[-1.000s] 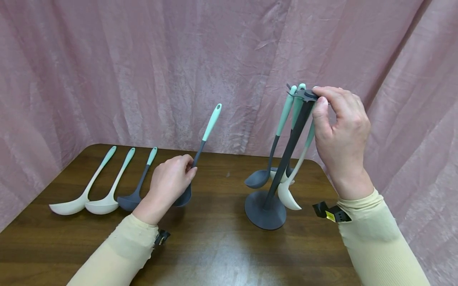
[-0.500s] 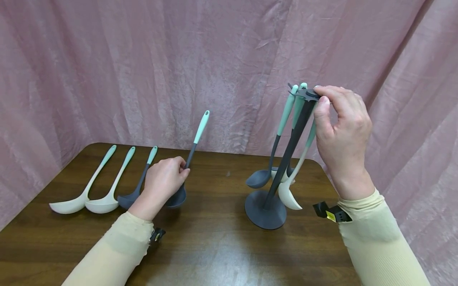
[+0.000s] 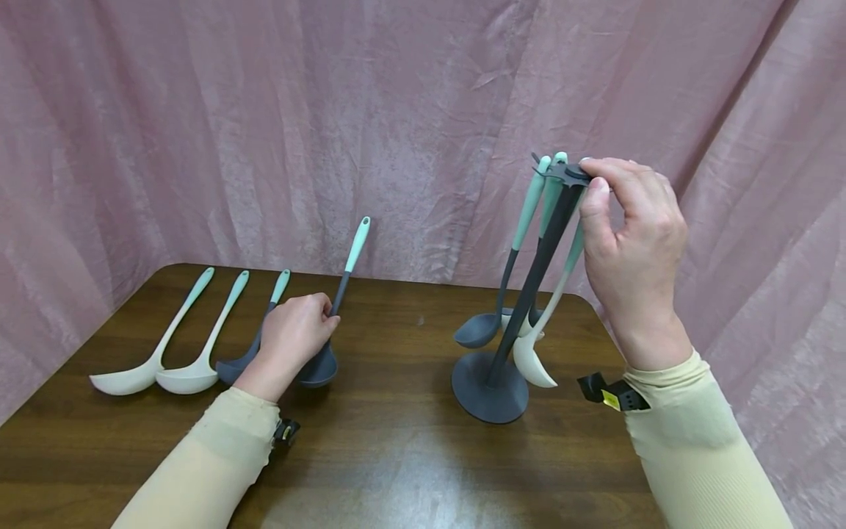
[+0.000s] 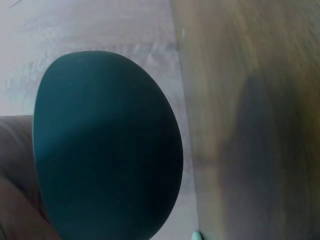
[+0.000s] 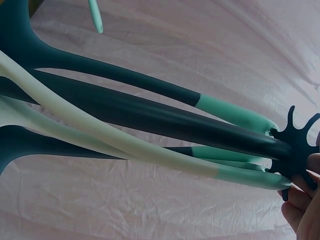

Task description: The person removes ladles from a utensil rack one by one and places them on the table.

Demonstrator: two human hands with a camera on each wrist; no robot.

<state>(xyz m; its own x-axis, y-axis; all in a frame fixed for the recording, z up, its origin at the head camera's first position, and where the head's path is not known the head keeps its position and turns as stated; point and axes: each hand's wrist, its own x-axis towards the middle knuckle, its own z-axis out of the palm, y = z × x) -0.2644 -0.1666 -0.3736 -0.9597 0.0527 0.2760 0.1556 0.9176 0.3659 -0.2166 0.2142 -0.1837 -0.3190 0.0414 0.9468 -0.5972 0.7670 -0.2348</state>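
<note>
My left hand [image 3: 294, 334] grips a dark grey ladle [image 3: 358, 246] low on its shaft, its mint handle tilting up and away. The ladle's bowl [image 4: 110, 145] fills much of the left wrist view and covers most of the fingers. With thumb and fingers, my right hand [image 3: 634, 257] pinches the hooked top of a dark utensil stand [image 3: 538, 275]. Several mint-handled ladles hang from that stand, among them a grey ladle [image 3: 477, 330] and a cream ladle [image 3: 534, 364]. In the right wrist view some curved hooks [image 5: 295, 117] carry nothing.
Left of the held ladle, a cream ladle [image 3: 127, 380], a second cream ladle [image 3: 188, 379] and a grey ladle [image 3: 233, 369] lie in a row on the brown table [image 3: 390, 441]. A pink curtain [image 3: 423, 147] hangs behind the table's far edge.
My left hand has moved left and lowered the grey ladle toward the row of lying ladles. The right hand and the stand have hardly moved.
</note>
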